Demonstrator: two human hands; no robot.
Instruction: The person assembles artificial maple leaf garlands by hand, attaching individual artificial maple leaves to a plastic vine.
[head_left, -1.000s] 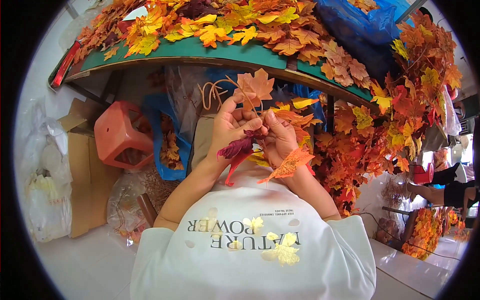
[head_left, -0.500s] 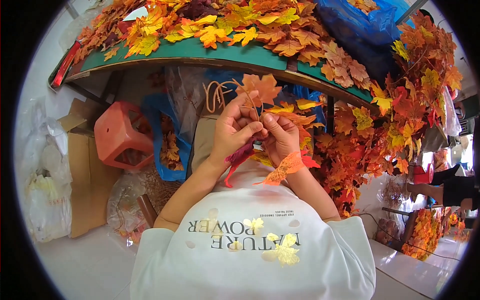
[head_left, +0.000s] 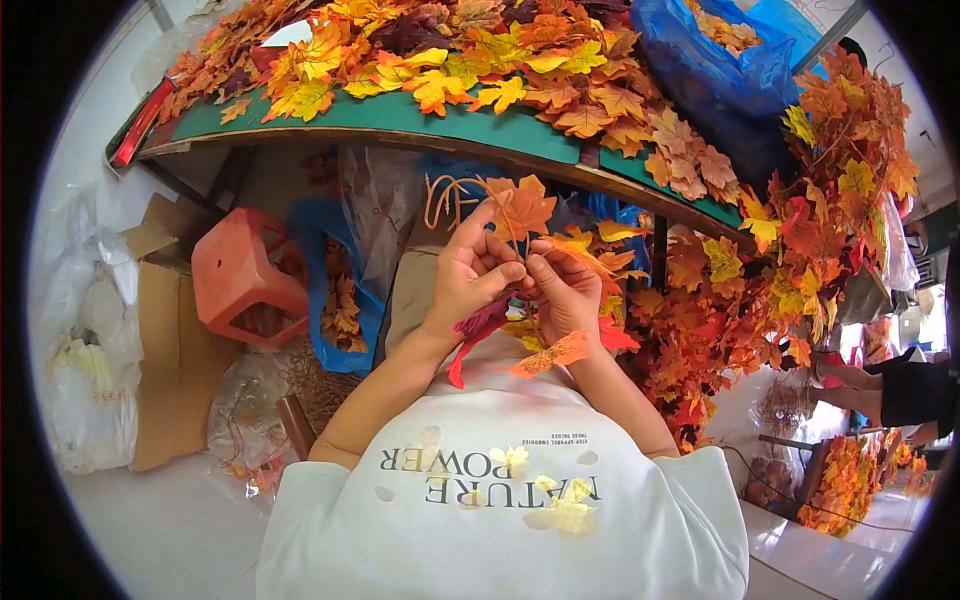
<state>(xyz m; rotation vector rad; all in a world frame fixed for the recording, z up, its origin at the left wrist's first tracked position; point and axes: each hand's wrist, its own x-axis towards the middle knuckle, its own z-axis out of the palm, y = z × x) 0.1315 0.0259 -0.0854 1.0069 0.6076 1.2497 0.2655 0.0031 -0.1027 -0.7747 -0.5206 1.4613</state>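
Observation:
Close together in front of my chest, my left hand (head_left: 472, 275) and my right hand (head_left: 566, 290) pinch a thin brown artificial vine stem. An orange artificial maple leaf (head_left: 524, 207) stands up from the stem above my fingertips, by my left index finger. Pale brown curly tendrils (head_left: 446, 203) stick out past the left hand. Yellow-orange leaves (head_left: 590, 250) fan out beyond my right hand. Below my hands hang a dark red leaf (head_left: 480, 322) and an orange leaf (head_left: 553, 355). My fingers hide the point where leaf and stem meet.
A green-topped table (head_left: 410, 116) heaped with artificial leaves stands ahead. A blue plastic bag (head_left: 730, 75) sits at its right end, above hanging leaf garlands (head_left: 700, 330). To the left are a red plastic stool (head_left: 235, 270) and cardboard (head_left: 165, 360). Another person's legs (head_left: 850, 390) show far right.
My left index finger has straightened upward beside the orange leaf, which has shifted slightly right and down. Both hands stay together on the stem. The view has shifted a little.

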